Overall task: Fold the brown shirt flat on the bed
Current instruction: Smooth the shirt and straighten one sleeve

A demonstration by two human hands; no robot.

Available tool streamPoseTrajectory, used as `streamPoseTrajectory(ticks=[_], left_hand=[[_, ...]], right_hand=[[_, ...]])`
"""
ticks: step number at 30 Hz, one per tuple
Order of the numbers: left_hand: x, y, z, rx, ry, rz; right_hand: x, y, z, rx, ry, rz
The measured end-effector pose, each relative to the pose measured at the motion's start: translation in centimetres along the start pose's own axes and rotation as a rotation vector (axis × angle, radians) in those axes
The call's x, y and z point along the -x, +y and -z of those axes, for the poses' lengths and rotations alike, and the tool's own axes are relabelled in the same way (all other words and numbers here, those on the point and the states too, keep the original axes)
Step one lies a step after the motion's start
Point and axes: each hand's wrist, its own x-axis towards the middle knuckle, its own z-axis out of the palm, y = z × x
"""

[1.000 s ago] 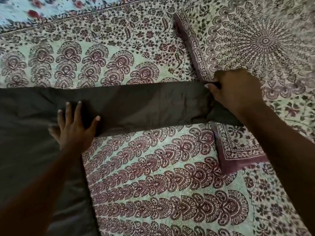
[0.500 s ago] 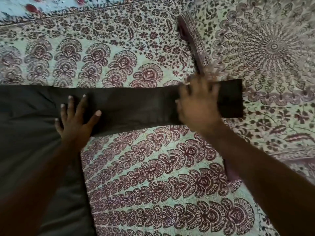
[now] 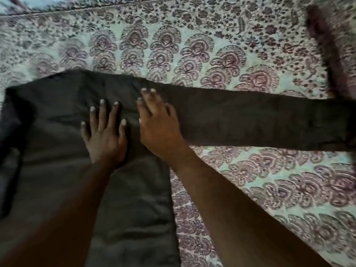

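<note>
we press both hands flat on the brown shirt [image 3: 57, 151], which lies spread on the patterned bedspread [image 3: 250, 189] of the bed. the left hand [image 3: 105, 135] rests palm down, fingers splayed, on the shirt's body just below the shoulder. the right hand [image 3: 158, 124] lies beside it, almost touching, also open and flat, at the root of the sleeve [image 3: 260, 122]. neither hand pinches or holds any cloth; both only bear down on it.

from the right hand the sleeve runs straight out to the right, its long axis crossways to our forearms, and its cuff end reaches the edge of the head view. the shirt's body stretches from the hands down towards us, with its far side passing out of view to the left. a dark maroon border strip [image 3: 325, 45] of the bedspread sits up and to the right of the sleeve.

we judge the sleeve is the part to be folded inward next. the right hand is the nearer to it, while the left hand is placed to pin the body. the frame is somewhat blurred.
</note>
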Motion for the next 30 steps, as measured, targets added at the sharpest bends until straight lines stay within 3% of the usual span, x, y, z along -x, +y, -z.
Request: streamPoseTrajectory(ticks=[3,6,9,12,14,16,18,20,30], left_hand=[[-0.4,-0.4,-0.1,0.011,-0.010,0.004],[-0.5,-0.3,-0.3,0.024,0.005,0.018],[-0.4,-0.1,-0.3,0.032,0.009,0.032],[-0.4,-0.1,-0.4,0.033,0.010,0.027],[-0.4,-0.2,-0.5,0.036,0.006,0.027],[-0.4,-0.2,-0.6,0.026,0.007,0.022],[-0.4,-0.3,-0.6,0.017,0.010,0.024],[-0.4,-0.3,-0.6,0.015,0.015,0.026],[-0.4,-0.3,-0.4,0.038,0.005,0.035]], right_hand=[[-1.7,-1.5,-3.0,0.058,-0.104,0.025],[-1.3,0.8,-3.5,0.144,-0.073,-0.021],[0.1,4.1,-1.4,0.191,-0.077,-0.155],[0.4,5.7,0.1,0.171,-0.089,-0.433],[-0.8,4.4,0.1,0.146,0.012,-0.509],[-2.5,2.0,-0.7,0.197,0.087,-0.269],[-4.1,0.1,-2.1,0.219,0.002,0.033],[-4.5,0.1,-3.0,0.189,-0.117,0.074],[1.8,9.8,1.1,0.259,-0.016,-0.547]])
